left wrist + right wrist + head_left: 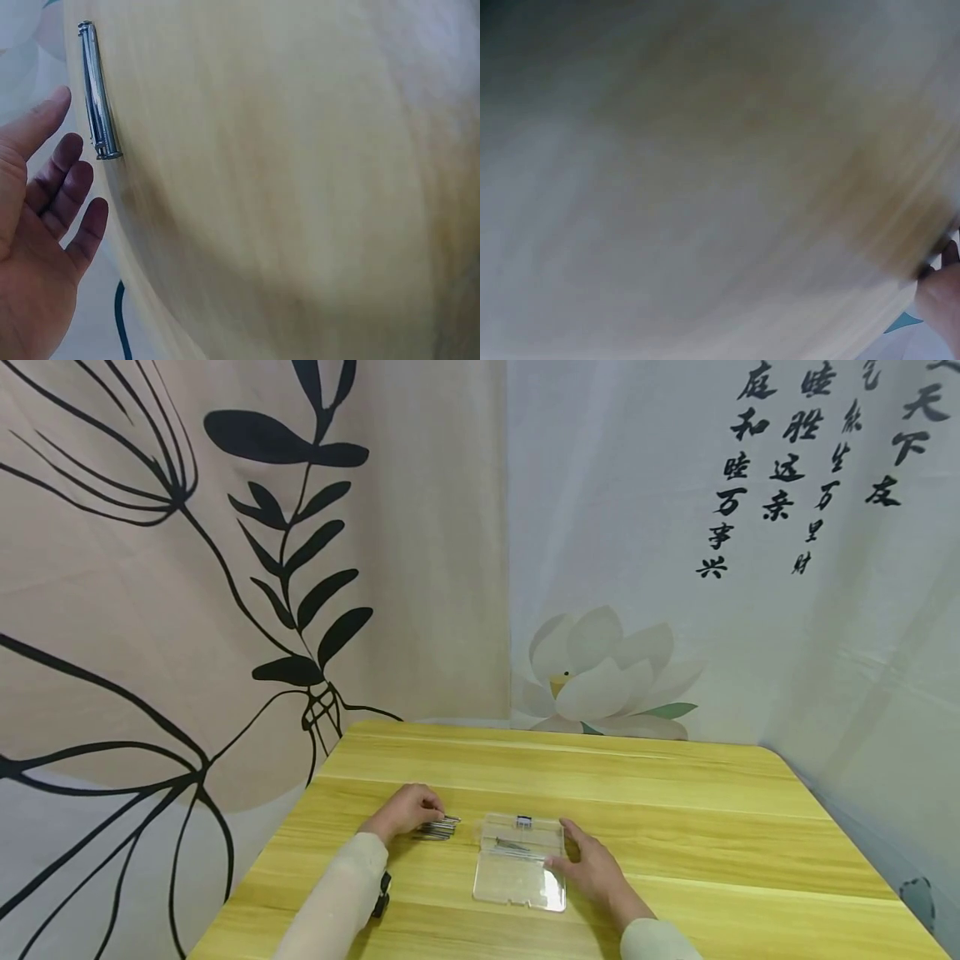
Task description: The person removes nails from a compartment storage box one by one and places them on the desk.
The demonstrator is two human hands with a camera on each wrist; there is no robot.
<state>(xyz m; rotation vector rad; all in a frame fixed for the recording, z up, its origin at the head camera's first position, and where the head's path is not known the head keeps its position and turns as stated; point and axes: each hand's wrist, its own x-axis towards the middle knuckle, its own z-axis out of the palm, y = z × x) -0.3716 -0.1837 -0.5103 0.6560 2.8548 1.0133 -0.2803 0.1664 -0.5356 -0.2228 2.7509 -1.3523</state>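
Observation:
My left hand (pixel 408 810) is over the left side of a small bundle of slim, shiny metal rods (pixel 438 828) on the table. In the left wrist view the thumb and fingers are loosely bent and apart, with the rods (pixel 99 94) just beyond the fingertips. To the right lies a clear plastic case (pixel 521 889), its lid laid open, with a few thin metal pieces (pixel 513 847) inside. My right hand (pixel 592 864) rests at the case's right edge, thumb and fingers spread. The right wrist view is blurred and shows only part of the right hand (pixel 941 296).
The yellow wood-grain table (pixel 712 835) extends around both hands, with its far edge behind them. A printed cloth (pixel 435 568) with plant drawings and writing hangs behind the table. A dark strap (pixel 382 896) shows beside the left sleeve.

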